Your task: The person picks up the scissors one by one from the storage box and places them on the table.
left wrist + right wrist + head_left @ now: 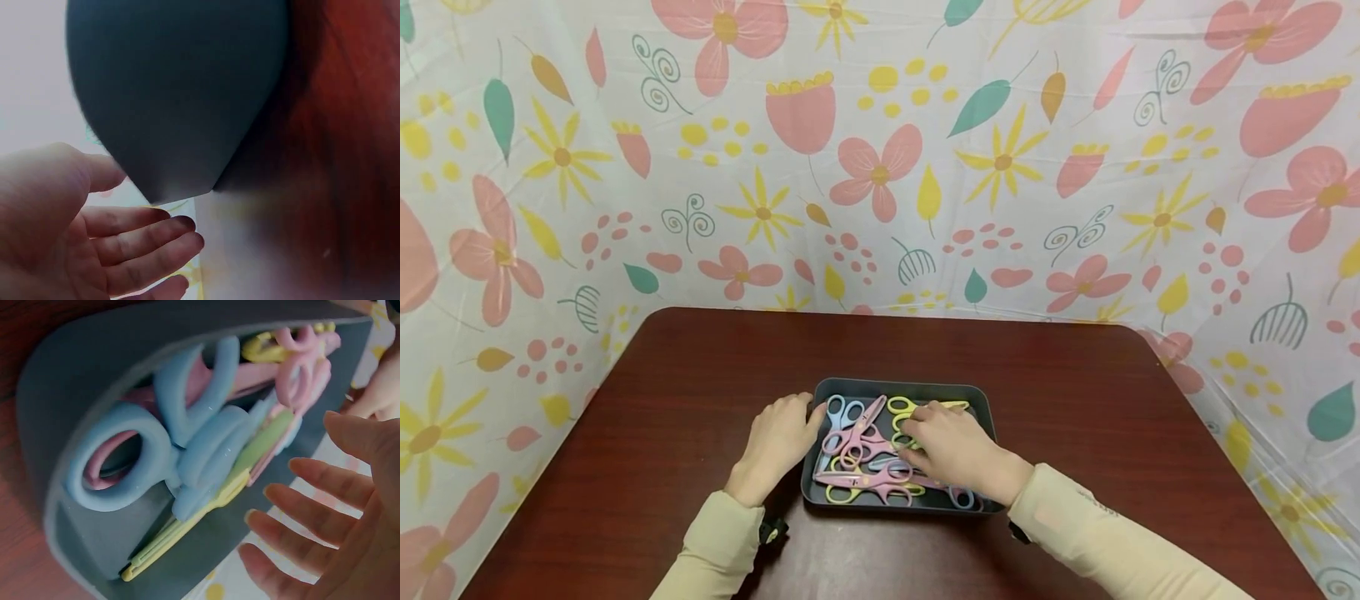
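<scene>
A dark grey tray [910, 388] holds a loose pile of scissors. Pink scissors [859, 480] lie across its front left, and blue scissors [836, 410] stand out near the back left corner. My left hand [778, 442] is at the tray's left side, its thumb by the rim; in the left wrist view its fingers extend loosely beside the tray wall [181, 94]. Over the right half, my right hand [958, 446] hovers with fingers spread and nothing in them, partly covering yellow scissors [901, 405]. Large blue handles [119, 456] fill the near end in the right wrist view.
The tray stands on a dark reddish-brown table [715, 358] with rounded far corners. Behind it hangs a white curtain [880, 267] printed with flowers and leaves, which also runs along both sides.
</scene>
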Motion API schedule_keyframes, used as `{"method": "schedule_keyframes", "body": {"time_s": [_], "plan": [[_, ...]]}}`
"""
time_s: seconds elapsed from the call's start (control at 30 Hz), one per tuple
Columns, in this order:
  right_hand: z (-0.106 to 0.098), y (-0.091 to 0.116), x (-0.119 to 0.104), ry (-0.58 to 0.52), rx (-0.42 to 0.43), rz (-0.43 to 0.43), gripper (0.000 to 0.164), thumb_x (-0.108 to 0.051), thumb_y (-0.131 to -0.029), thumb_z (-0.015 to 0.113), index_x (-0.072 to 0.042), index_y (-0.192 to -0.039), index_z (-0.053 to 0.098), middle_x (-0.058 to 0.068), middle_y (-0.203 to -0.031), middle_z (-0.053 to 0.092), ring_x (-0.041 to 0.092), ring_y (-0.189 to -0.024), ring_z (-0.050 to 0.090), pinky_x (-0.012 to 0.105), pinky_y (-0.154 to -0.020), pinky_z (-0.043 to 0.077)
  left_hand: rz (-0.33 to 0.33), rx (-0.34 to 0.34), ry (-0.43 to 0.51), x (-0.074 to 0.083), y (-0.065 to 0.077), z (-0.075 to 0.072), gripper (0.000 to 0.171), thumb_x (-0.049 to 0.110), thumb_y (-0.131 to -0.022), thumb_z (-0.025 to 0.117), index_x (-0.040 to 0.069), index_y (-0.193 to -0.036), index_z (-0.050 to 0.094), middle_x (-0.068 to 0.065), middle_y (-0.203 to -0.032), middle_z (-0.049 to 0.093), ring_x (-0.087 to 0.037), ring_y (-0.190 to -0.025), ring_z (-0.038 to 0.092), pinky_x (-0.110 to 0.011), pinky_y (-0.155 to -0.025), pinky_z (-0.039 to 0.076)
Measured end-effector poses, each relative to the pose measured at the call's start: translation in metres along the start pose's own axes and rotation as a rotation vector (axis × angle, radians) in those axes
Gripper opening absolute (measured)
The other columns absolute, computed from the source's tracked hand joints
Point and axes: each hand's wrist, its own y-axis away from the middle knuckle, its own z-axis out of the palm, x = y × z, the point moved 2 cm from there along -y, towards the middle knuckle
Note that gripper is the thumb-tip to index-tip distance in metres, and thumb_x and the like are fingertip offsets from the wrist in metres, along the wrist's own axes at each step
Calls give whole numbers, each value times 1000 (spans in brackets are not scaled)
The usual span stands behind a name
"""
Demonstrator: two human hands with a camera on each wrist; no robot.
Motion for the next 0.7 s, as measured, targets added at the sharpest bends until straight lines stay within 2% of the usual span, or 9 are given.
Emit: {"method": "schedule_keyframes", "body": {"time_s": [0.13,0.23,0.33,0.57,0.7], "plan": [[3,2,-5,23,7,-90,19,-33,-87,72,-16,-96,71,3,-101,65,22,-97,59,45,-79,51,32,45,-8,0,1,4,31,28,-95,63,1,-108,69,-15,-96,71,-34,-80,67,-48,-68,52],[6,5,-7,-1,-31,-159,21,-32,-87,73,-16,-101,72,7,-115,63,25,-111,56,47,-91,47,73,79,-31,0,1,5,25,24,-94,65,1,-104,70,-14,-91,71,-32,-72,66,-46,-63,51],[9,7,-8,-17,-59,-213,26,-34,-87,73,-16,-105,71,9,-121,61,26,-117,54,48,-98,42,96,80,-44,-1,1,6,21,21,-93,66,2,-100,70,-13,-87,71,-30,-66,65,-43,-59,50],[8,6,-9,-17,-19,-267,25,-37,-86,74,-18,-102,69,7,-121,61,24,-115,54,49,-97,42,86,69,-27,-5,-1,10,17,18,-93,64,3,-99,69,-12,-85,70,-29,-66,64,-43,-58,50],[8,5,-9,-17,-3,-298,24,-38,-84,76,-18,-97,70,4,-116,62,21,-109,56,46,-94,43,98,68,-21,-6,-2,10,14,17,-93,64,3,-96,67,-9,-78,68,-26,-60,61,-40,-54,47]]}}
